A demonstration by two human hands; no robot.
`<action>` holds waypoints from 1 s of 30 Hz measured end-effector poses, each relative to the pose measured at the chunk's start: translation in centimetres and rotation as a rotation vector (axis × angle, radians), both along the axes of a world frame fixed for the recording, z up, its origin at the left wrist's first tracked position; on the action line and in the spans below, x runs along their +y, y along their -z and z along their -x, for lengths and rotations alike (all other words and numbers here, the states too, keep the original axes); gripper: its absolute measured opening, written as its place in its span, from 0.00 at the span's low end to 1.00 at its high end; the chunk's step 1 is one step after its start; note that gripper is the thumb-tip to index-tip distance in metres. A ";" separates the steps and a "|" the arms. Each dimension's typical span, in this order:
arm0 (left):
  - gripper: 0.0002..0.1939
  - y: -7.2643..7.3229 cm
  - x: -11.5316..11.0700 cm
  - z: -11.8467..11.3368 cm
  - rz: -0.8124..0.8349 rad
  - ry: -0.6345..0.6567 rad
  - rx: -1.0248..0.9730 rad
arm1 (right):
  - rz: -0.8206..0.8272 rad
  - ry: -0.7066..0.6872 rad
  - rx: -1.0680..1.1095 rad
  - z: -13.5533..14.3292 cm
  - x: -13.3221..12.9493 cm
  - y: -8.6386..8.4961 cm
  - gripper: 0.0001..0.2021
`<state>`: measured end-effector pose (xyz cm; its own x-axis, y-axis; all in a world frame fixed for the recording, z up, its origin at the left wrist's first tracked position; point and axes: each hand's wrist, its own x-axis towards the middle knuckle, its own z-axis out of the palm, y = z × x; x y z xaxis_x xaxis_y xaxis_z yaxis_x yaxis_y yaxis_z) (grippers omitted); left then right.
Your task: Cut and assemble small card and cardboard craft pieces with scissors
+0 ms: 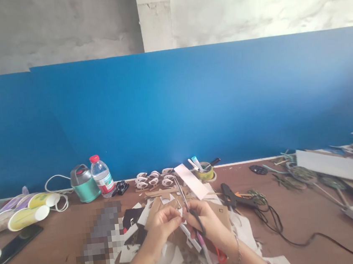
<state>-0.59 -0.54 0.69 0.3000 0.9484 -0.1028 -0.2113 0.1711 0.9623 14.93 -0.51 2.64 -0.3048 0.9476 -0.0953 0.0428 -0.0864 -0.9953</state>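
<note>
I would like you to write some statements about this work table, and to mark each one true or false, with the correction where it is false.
1. The right hand holds the scissors. True.
2. The bottle stands to the left of the teal-and-grey container. False: it stands to the right of it.
3. The bottle has a blue top. False: its cap is red.
4. The yellow-patterned cups lie on their sides. True.
5. The panel behind the table is blue. True.
</note>
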 end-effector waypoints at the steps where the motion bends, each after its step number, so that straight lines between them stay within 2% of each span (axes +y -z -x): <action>1: 0.15 0.0 -0.1 -0.1 -0.001 0.010 -0.029 | -0.001 0.020 0.021 0.1 -0.1 0.0 0.17; 10: 0.15 0.2 -0.2 -0.5 0.015 -0.047 -0.085 | -0.015 0.024 0.060 0.5 -0.2 0.3 0.18; 18: 0.14 0.8 0.3 0.1 0.015 -0.058 -0.015 | 0.008 0.017 0.063 0.5 -0.4 -0.2 0.17; 23: 0.15 0.3 0.0 -0.4 0.033 0.018 -0.091 | -0.014 0.043 0.067 0.6 -0.4 0.1 0.18; 30: 0.14 0.0 -0.4 -0.7 0.003 -0.047 -0.130 | -0.025 0.063 0.077 0.7 -0.3 0.4 0.18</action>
<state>0.14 -0.93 0.68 0.2660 0.9615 -0.0691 -0.3416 0.1611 0.9259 14.21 -0.84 2.21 -0.2502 0.9669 -0.0498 -0.0387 -0.0613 -0.9974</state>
